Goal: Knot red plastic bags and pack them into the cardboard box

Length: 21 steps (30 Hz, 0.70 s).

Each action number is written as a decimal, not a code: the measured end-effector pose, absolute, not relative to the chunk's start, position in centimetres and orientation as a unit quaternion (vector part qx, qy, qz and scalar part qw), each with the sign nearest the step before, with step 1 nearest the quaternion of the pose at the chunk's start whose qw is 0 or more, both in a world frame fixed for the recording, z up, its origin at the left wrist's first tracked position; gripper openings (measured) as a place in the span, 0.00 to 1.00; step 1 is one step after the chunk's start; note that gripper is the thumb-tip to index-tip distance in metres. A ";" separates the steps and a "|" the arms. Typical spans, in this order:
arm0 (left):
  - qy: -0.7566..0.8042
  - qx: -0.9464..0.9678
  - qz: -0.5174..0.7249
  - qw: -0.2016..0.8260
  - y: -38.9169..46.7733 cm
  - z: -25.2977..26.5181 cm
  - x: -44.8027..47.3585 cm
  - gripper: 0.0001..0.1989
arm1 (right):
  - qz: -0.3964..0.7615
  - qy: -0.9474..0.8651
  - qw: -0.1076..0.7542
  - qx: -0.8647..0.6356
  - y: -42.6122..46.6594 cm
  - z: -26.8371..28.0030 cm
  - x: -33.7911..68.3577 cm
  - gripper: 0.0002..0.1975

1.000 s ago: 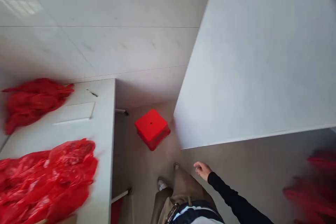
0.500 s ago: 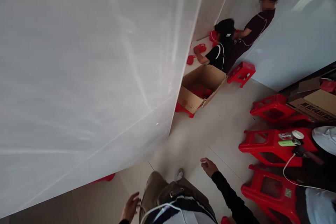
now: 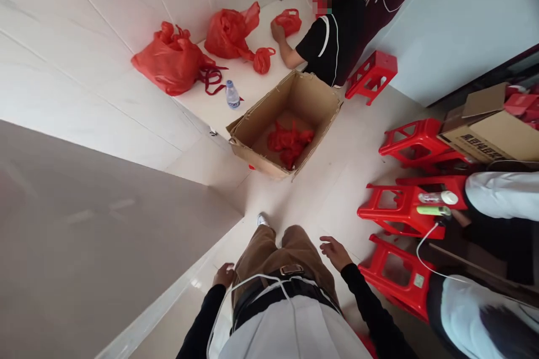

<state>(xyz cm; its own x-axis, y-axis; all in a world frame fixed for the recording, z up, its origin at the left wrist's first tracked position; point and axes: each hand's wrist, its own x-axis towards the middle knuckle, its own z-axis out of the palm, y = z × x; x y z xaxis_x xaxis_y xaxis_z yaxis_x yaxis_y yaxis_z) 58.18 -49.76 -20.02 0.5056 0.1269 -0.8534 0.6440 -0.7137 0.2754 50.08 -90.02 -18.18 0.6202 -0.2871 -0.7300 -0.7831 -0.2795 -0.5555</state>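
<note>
The right hand [image 3: 334, 252] hangs empty, fingers apart; the left hand [image 3: 224, 274] curls, how tightly unclear. The part-filled box [image 3: 315, 92] at twelve o'clock holds red bags [image 3: 288, 140]; other bags [image 3: 172, 61] sit on the table [image 3: 252, 87] at eleven.

Our left hand [image 3: 224, 275] and right hand [image 3: 334, 252] hang at our sides. Ahead, a box [image 3: 263, 164] holds bags [image 3: 290, 139]; beside it, a table [image 3: 208, 106] bears a bottle [image 3: 232, 95]; red stools [image 3: 406, 296] stand to our right.

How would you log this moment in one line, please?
left hand: empty, beside brown trousers | right hand: empty, near red stool | cardboard box: red plastic inside | table: bottle, red bags
</note>
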 end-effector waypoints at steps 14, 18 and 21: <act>0.408 0.664 -0.233 0.582 -65.5 -14.4 74.0 0.33 | 0.304 0.080 0.200 -0.928 -104.3 -19.8 101.7 0.17; 0.509 0.616 -0.144 0.584 -73.5 -9.5 74.7 0.31 | 0.385 0.025 0.073 -0.920 -102.7 -24.4 108.6 0.20; 0.587 0.527 -0.071 0.610 -78.8 -7.6 76.9 0.29 | 0.450 -0.010 0.028 -0.893 -102.6 -26.4 110.4 0.19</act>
<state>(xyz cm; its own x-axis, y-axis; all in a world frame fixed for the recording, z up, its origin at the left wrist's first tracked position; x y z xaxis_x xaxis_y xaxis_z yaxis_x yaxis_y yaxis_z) 76.93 -78.82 -7.56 0.3002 0.5323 -0.7916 0.7064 0.4336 0.5595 110.36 -102.59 -26.38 0.5954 0.0429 -0.8023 -0.0072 -0.9982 -0.0587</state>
